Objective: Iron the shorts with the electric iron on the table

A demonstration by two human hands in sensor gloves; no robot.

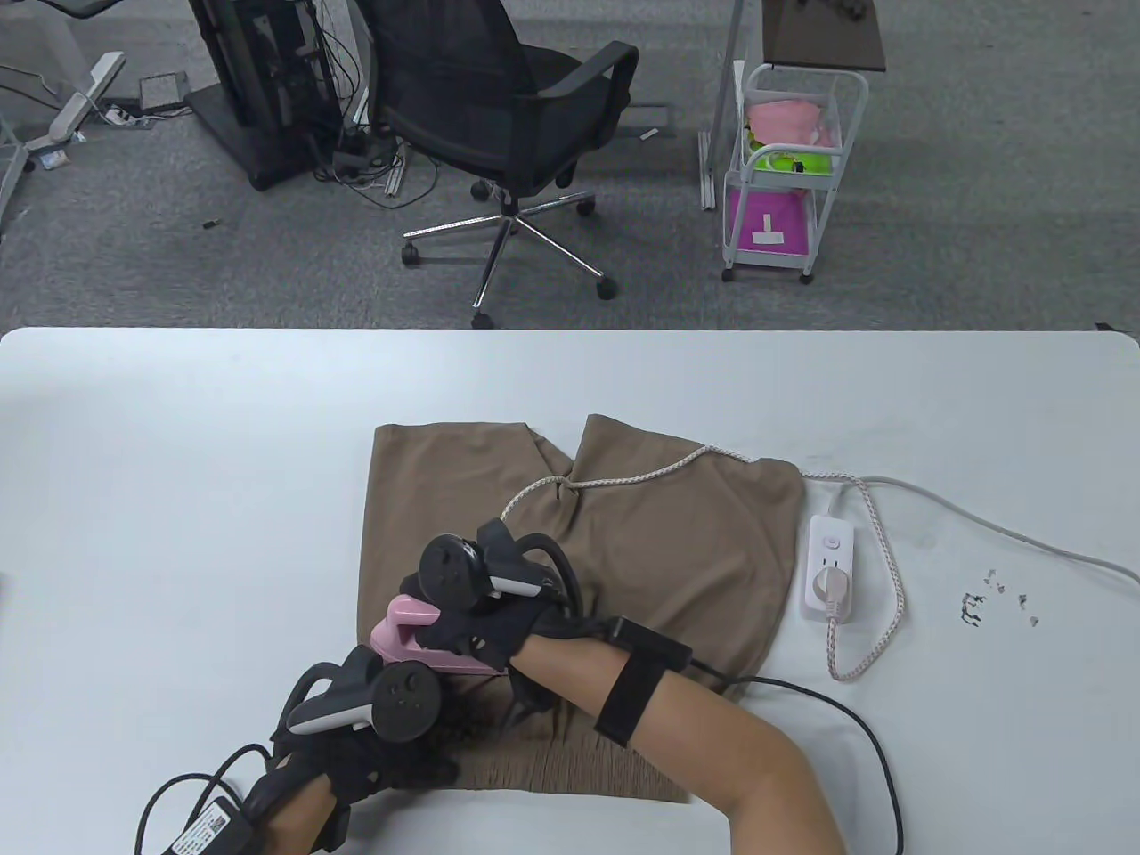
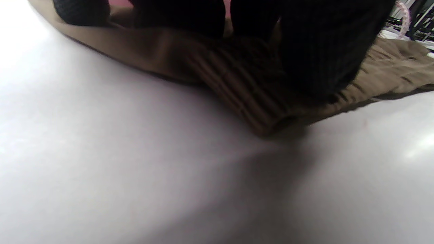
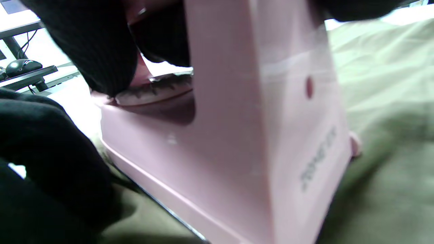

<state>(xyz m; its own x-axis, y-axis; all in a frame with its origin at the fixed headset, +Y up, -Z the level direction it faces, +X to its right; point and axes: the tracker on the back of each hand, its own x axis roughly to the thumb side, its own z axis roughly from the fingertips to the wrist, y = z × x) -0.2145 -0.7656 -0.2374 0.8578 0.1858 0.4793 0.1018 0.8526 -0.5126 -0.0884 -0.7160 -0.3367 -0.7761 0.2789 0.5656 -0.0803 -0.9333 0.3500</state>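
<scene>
Brown shorts [image 1: 677,552] lie flat on the white table [image 1: 178,463], waistband toward the near edge. My right hand [image 1: 476,614] grips the handle of a pink electric iron [image 1: 411,628], whose soleplate rests on the shorts' left side; the iron fills the right wrist view [image 3: 237,142]. My left hand [image 1: 392,757] presses on the ribbed waistband [image 2: 251,101] at the shorts' near left corner, just in front of the iron. The iron's braided cord [image 1: 623,481] runs across the shorts.
A white power strip [image 1: 830,565] with the iron's plug in it lies right of the shorts, its cable trailing off to the right. Small dark scraps [image 1: 993,601] lie further right. An office chair [image 1: 525,116] and a white cart [image 1: 788,169] stand beyond the table.
</scene>
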